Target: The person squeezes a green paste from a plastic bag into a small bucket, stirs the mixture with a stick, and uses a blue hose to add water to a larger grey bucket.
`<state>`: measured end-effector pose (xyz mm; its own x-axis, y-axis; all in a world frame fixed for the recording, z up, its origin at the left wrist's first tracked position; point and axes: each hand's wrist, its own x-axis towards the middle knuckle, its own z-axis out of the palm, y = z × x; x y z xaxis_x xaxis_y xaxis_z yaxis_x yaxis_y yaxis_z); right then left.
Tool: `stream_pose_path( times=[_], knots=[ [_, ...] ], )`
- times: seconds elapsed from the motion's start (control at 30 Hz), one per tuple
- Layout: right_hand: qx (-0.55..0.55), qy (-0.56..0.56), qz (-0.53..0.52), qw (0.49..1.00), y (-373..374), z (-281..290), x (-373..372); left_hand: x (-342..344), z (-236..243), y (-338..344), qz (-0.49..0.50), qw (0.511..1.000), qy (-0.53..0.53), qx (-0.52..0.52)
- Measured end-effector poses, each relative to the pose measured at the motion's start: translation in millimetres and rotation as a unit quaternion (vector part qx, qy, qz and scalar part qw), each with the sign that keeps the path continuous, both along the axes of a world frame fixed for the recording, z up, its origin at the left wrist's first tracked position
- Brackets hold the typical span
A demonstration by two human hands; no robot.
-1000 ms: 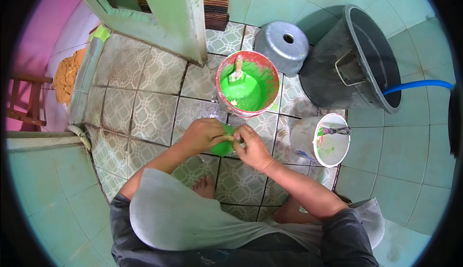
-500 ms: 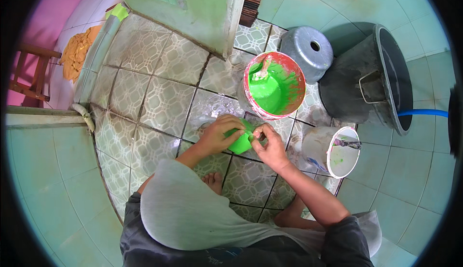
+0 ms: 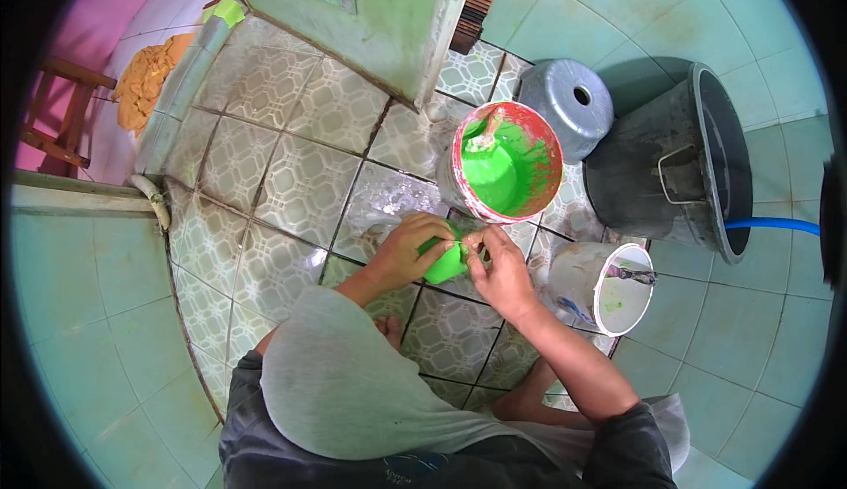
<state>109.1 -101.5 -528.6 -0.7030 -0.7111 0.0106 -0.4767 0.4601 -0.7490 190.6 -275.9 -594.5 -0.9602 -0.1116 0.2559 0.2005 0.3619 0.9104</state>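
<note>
Between my two hands is a small bright green bag, soft-looking and full, like a plastic bag with green paint in it. My left hand is closed round its upper left side. At the bag's top right, my right hand pinches with thumb and forefinger. A thin pale strand seems to run between the fingertips, too small to name. Just beyond the hands stands a paint bucket with a red-smeared rim and green paint inside. A paint-covered brush leans in it. Crumpled clear plastic lies on the floor.
Right of my hands, a white bucket lies tipped, a dark-handled tool at its mouth. Behind are an upturned grey basin and a large black tub with a blue hose. A green door stands ajar at the back.
My view has shifted slightly. Both hands still hold the green bag, with the fingertips now closer together at its top.
</note>
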Motion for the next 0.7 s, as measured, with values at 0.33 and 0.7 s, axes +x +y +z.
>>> stream_pose_path(
  times=[0.33,0.7],
  knots=[
    [0.009,-0.009,0.010,1.000,8.6,-2.7,-5.4,-5.4,-7.8,6.0,-0.007,1.000,0.000,0.030],
    [0.154,0.032,0.050,0.986,0.1,13.3,-4.7,-3.9,-5.3,11.2,0.010,0.999,0.037,0.031]
  ],
)
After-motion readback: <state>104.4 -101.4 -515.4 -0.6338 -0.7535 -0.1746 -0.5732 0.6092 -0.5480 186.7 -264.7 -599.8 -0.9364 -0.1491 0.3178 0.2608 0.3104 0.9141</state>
